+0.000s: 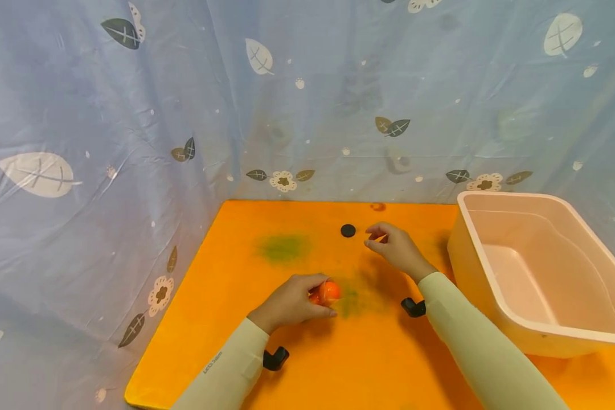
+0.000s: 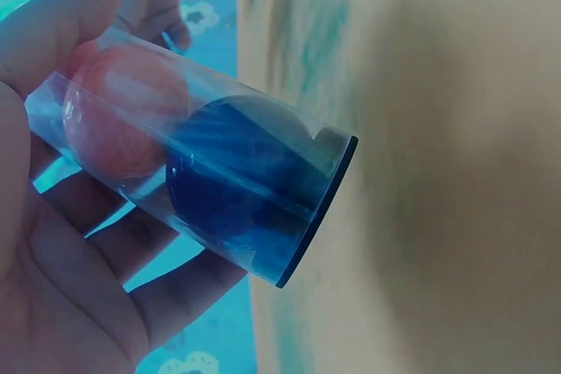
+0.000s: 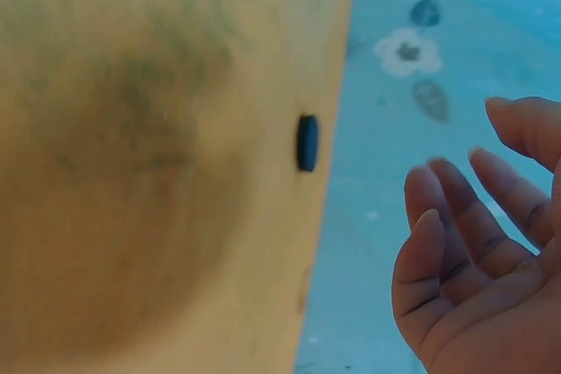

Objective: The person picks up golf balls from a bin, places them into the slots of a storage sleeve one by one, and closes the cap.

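My left hand grips a clear plastic tube with balls inside. In the left wrist view the tube lies tilted across the palm, with a dark cap at its lower end. A reddish ball and a dark blue-looking ball sit in it. From the head, an orange ball shows at the tube's top. My right hand hovers with loosely bent fingers, holding nothing. Just left of its fingertips a round black lid lies on the table, also visible as a dark disc from the right wrist.
A large pale pink plastic tub stands at the right of the orange table. Green smudges mark the tabletop. Blue leaf-patterned curtains hang behind the table and along its left side.
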Motion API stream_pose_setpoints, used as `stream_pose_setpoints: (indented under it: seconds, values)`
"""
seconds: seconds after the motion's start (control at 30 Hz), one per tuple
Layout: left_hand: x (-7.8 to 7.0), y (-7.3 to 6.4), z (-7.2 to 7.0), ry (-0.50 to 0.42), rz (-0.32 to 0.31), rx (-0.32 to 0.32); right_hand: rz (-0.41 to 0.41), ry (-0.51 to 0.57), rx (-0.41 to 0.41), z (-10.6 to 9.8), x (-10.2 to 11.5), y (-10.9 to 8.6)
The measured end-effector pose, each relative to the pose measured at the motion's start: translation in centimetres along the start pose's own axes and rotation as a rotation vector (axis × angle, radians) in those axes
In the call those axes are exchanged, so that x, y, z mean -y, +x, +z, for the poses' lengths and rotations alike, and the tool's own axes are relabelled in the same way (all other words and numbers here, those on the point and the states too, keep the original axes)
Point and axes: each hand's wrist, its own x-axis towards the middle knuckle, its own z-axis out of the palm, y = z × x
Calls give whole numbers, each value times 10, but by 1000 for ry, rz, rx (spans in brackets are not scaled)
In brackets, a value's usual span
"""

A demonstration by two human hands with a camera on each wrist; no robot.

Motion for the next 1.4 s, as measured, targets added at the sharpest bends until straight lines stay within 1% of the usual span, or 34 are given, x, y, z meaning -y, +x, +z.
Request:
stream_pose_setpoints:
  seconds: [0.2,0.43,0.6,0.83,1.0,1.17,1.4]
  values:
    - [1,-6,-6,16,-41,6,54,-97,46,5,-22,34]
    - [3,-10,-14,35,-54,-12,53,-236,101,13,-36,73]
    - [3,-12,-18,32,-58,-24,53,-298,136,15,-43,92]
    - [2,-15,-23,30,-71,-40,41,-412,166,19,-46,99]
    - [1,-18,-27,40,-80,-49,28,-413,168,26,-43,104]
    - [3,-21,-30,37,-90,-51,10,-410,198,34,-39,111]
    - [5,-25,-36,64,-115,-61,-46,-412,216,37,-31,115]
